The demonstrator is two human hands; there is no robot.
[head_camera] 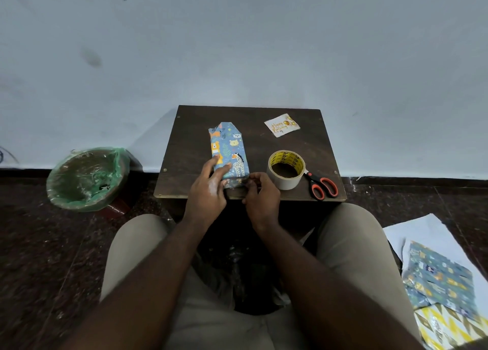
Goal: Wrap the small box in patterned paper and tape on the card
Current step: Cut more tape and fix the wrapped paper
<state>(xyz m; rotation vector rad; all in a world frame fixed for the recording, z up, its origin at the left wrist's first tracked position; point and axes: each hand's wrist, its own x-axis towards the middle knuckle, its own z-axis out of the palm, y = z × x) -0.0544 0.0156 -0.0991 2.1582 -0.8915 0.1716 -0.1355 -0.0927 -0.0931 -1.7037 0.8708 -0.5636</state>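
Note:
The small box (pixel 229 150), covered in blue animal-print paper, lies lengthwise on the dark wooden table (pixel 314 149). Its far end shows a folded paper flap pointing away from me. My left hand (pixel 208 188) presses straight fingers on the near part of the box. My right hand (pixel 260 191) pinches the paper at the box's near end, at the table's front edge. A white "Happy Birthday" card (pixel 282 125) lies at the table's far right. The roll of tape (pixel 286 169) stands just right of my right hand.
Orange-handled scissors (pixel 321 185) lie right of the tape near the front edge. A bin with a green liner (pixel 87 178) stands on the floor at the left. Spare sheets of patterned paper (pixel 441 281) lie on the floor at the right. My knees flank the table.

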